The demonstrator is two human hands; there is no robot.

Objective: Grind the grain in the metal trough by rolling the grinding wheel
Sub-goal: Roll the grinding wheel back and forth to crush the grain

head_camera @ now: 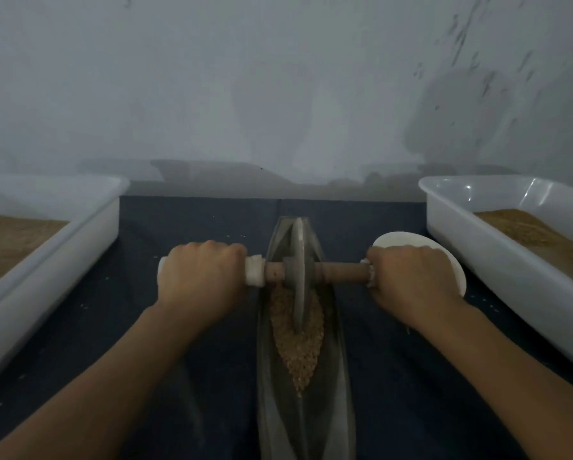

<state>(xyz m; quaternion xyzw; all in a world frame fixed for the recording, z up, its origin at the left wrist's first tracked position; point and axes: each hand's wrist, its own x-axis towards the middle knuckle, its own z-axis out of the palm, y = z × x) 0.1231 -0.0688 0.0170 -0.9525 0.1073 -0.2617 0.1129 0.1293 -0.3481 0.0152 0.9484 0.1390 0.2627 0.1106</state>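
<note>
Wheel (299, 272) upright in trough (306, 410) over grain (296, 346); left hand (200, 277) and right hand (411, 282) each in full grip on axle (343, 273); best rolled with even downward pressure.

white tub (89, 227) left | white tub (471, 234) right | white dish (408, 242)

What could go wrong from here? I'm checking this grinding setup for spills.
The grain is heaped near the rim of the narrow metal trough; the grinding wheel rolling back could push some onto the dark cloth. The right hand grips its handle close beside the white dish and might knock it.
</note>
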